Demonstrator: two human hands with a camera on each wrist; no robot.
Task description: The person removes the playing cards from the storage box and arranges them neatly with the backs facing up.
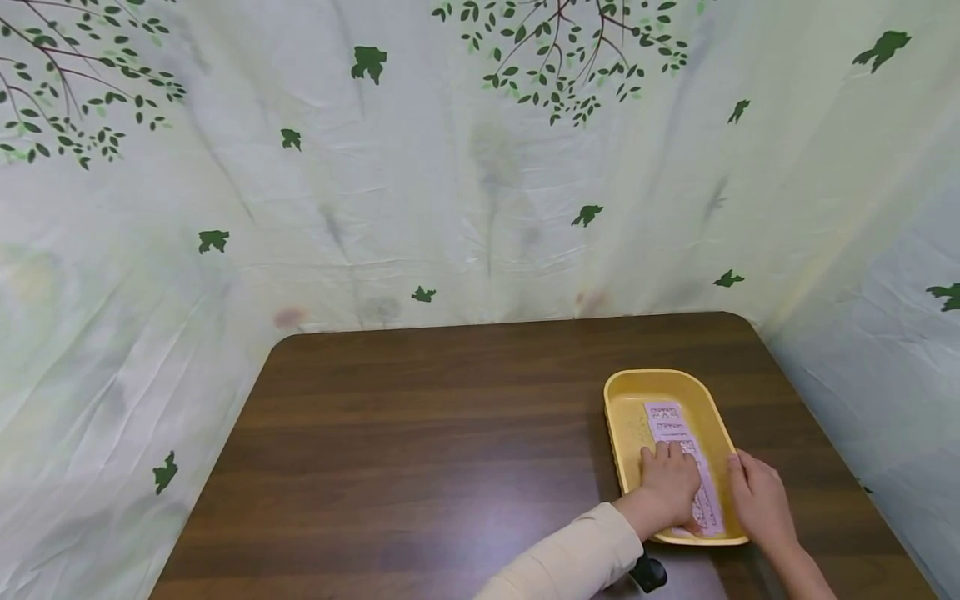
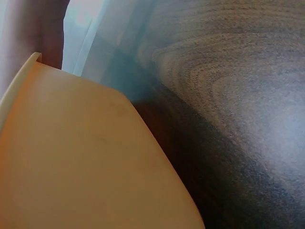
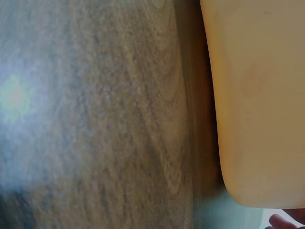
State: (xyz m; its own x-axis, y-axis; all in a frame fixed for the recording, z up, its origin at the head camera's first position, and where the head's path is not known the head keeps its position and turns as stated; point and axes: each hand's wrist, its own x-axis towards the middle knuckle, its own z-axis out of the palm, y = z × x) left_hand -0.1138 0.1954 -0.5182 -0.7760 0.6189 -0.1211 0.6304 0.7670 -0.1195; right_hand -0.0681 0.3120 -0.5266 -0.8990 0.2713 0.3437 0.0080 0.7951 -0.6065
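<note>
A shallow yellow tray (image 1: 628, 417) is at the right side of the table, with a long lilac strip (image 1: 667, 419) of printed card or paper lying in it. My left hand (image 1: 667, 483) reaches over the tray's near left rim and rests on the strip, fingers forward and thumb spread apart; its palm side is hidden. At the right rim, my right hand (image 1: 763, 500) grips the tray, thumb on the edge, other fingers largely out of sight. Both wrist views show mostly the tray's outer wall (image 2: 86, 152). Part of a hand or arm (image 2: 33, 33) appears behind the rim.
The brown wood-grain table (image 1: 420, 442) extends left of the tray and reflects light. A pale curtain (image 1: 465, 192) printed with leaves and branches hangs behind and beside it. A black device (image 1: 648, 575) sits under the cream left sleeve (image 1: 577, 554).
</note>
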